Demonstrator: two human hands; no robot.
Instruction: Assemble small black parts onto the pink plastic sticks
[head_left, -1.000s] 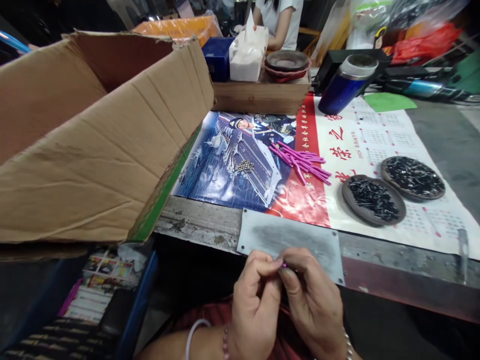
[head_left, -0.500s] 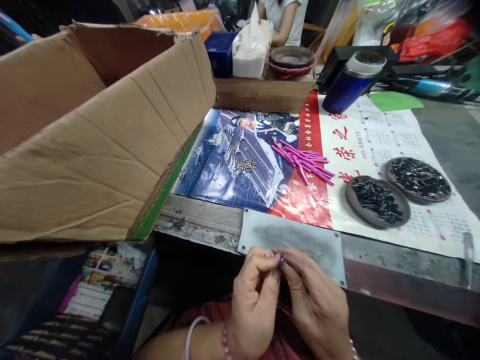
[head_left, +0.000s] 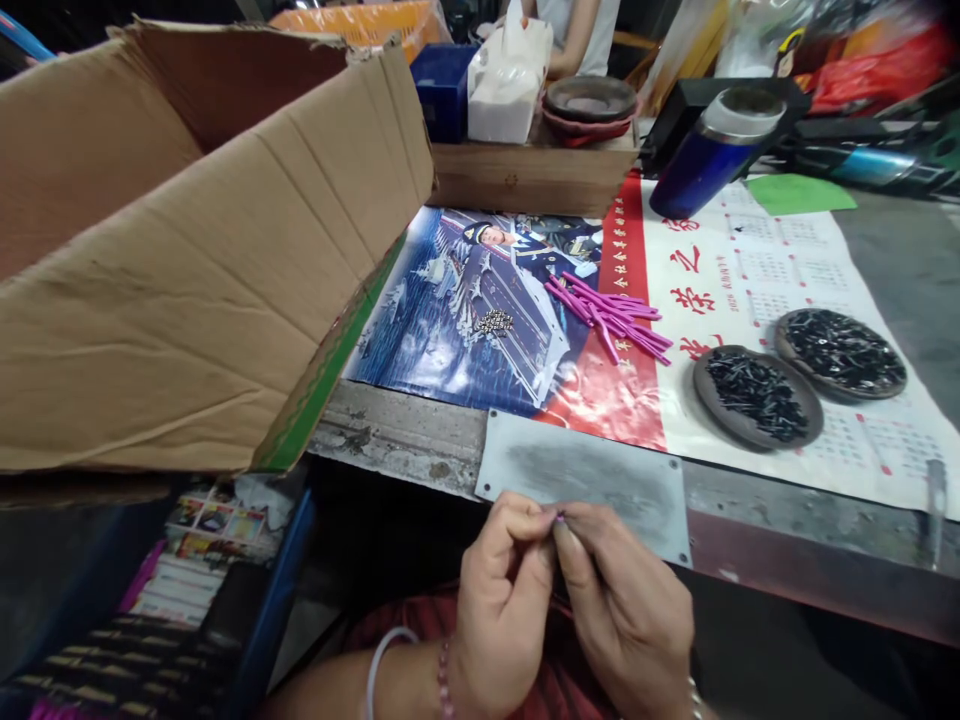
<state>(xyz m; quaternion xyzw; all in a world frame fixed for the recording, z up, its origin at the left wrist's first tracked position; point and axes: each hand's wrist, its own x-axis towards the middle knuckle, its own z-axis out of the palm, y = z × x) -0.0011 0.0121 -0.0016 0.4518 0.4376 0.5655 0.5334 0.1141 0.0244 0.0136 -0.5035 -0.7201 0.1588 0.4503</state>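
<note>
In front of the table edge, the fingertips of both hands meet around a small purple piece (head_left: pixel 559 518). Most of it is covered by the fingers, so its full shape cannot be made out. My left hand (head_left: pixel 504 605) is closed, thumb and forefinger pinching the piece from the left. My right hand (head_left: pixel 634 600) is closed on the right side of it, also in a pinch. Just beyond them lies a pale metal plate (head_left: pixel 585 475) with a dark smudge. A loose pile of thin purple sticks (head_left: pixel 611 312) rests on the poster farther back.
A large open cardboard box (head_left: pixel 217 290) stands on the left. Two shallow bowls, a nearer one (head_left: pixel 705 405) and a farther one (head_left: pixel 787 350), hold small dark pieces. A pile of tiny metallic bits (head_left: pixel 495 323), a blue tumbler (head_left: pixel 701 165) and a tissue pack (head_left: pixel 506 95) are behind.
The purple piece shows less between the fingertips than before. Both hands stay pinched together, with a slight shift left. The whole view has shifted a little.
</note>
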